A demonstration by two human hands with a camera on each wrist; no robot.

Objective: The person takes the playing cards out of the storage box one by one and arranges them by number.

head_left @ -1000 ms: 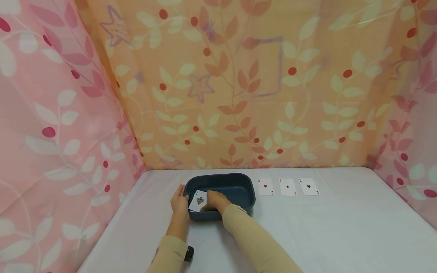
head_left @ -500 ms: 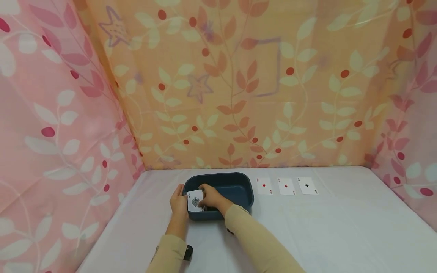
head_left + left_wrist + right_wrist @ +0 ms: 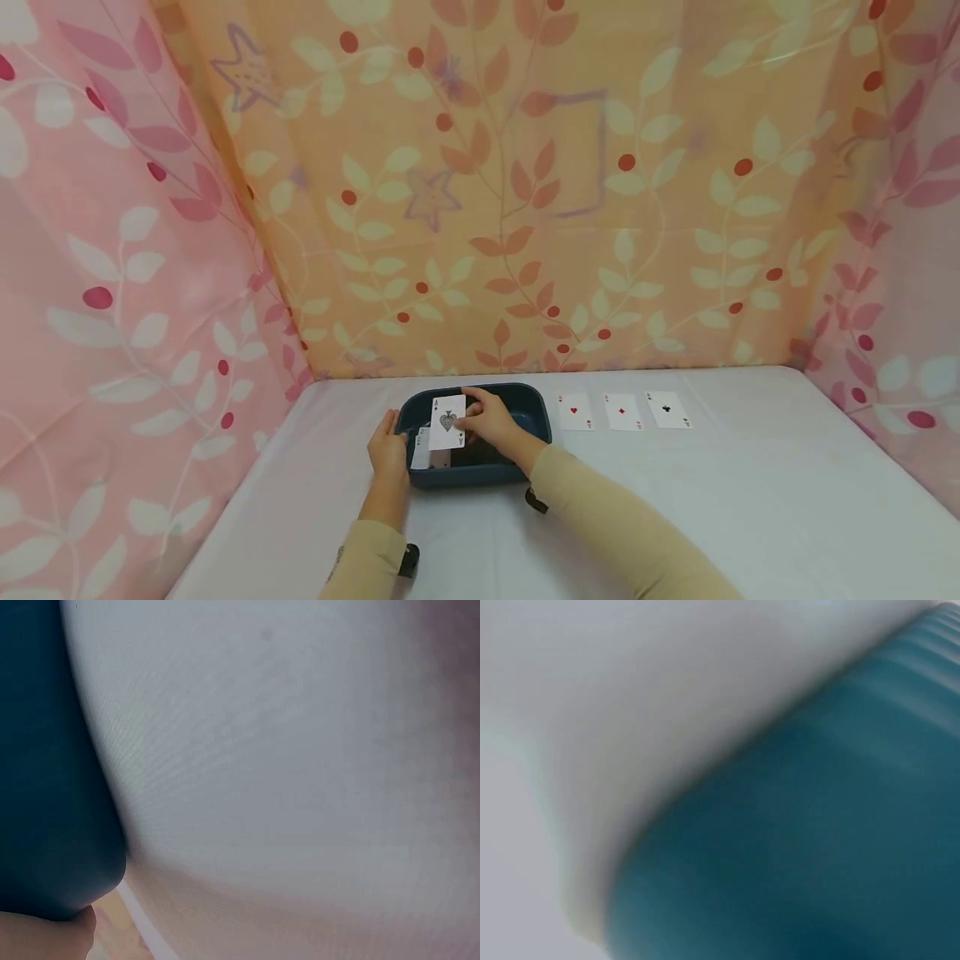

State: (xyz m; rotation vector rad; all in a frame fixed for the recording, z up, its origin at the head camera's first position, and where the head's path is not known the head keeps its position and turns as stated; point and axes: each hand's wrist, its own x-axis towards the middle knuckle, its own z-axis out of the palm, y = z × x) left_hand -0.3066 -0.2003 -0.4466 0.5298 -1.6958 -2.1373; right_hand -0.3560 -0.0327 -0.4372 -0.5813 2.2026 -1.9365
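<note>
A dark blue storage box (image 3: 480,475) stands on the white-covered table in the head view. My right hand (image 3: 495,423) pinches the ace of spades (image 3: 447,417) by its right edge, face up, over the left half of the box. Under it, more playing cards (image 3: 420,450) lie inside the box at its left end. My left hand (image 3: 386,450) holds the box's left end, thumb at the rim and fingers along the outside. In the left wrist view, part of that hand (image 3: 45,936) shows below the box wall (image 3: 60,765). The right wrist view has only the blurred box wall (image 3: 795,840).
Right of the box, face up in a row, lie the ace of hearts (image 3: 574,411), the ace of diamonds (image 3: 621,411) and the ace of clubs (image 3: 667,409). Patterned curtains (image 3: 525,250) enclose the table (image 3: 675,500) at the back and sides.
The right hand has lifted the ace of spades off the cards at the box's left end and moved it up and right. The left hand stays at the box.
</note>
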